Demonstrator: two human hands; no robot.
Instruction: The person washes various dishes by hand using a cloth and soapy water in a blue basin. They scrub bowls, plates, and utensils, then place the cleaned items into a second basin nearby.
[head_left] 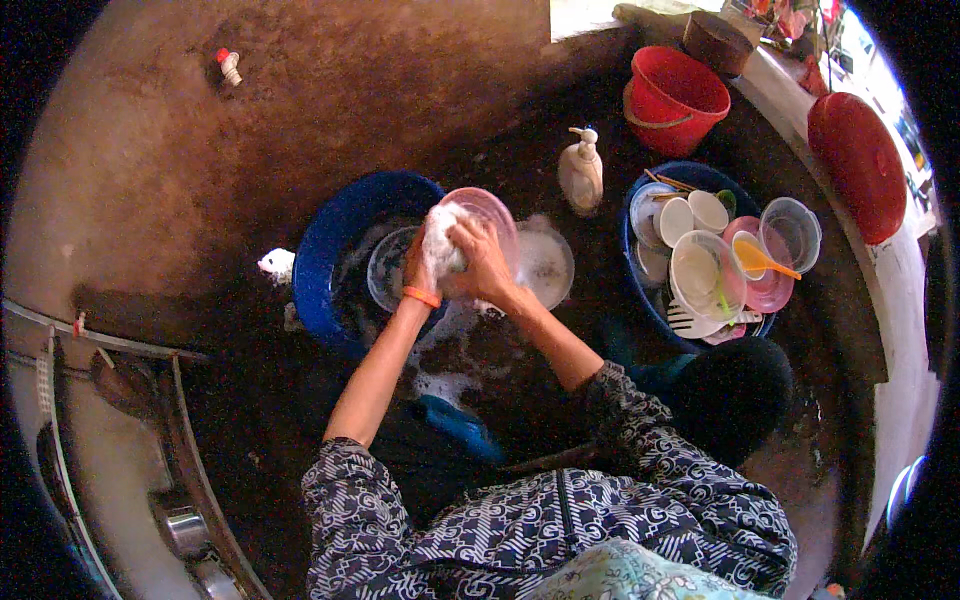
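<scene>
Over the edge of a blue basin point(312, 275), my two hands work close together in thick white suds point(440, 232). My right hand point(482, 262) is closed at the near side of a tilted pink bowl point(490, 205). My left hand point(418, 268), an orange band at its wrist, is closed against the suds; foam hides most of its fingers and whatever they hold. A clear round container point(388, 272) lies in the basin beneath. Just right of my hands, a sudsy bowl point(548, 268) rests on the wet floor.
A second blue basin point(632, 262) at the right holds bowls, cups, a white fork point(685, 322) and an orange spoon point(775, 262). Behind it stand a pump bottle point(581, 175) and a red bucket point(678, 98). A metal rack point(190, 430) is at left.
</scene>
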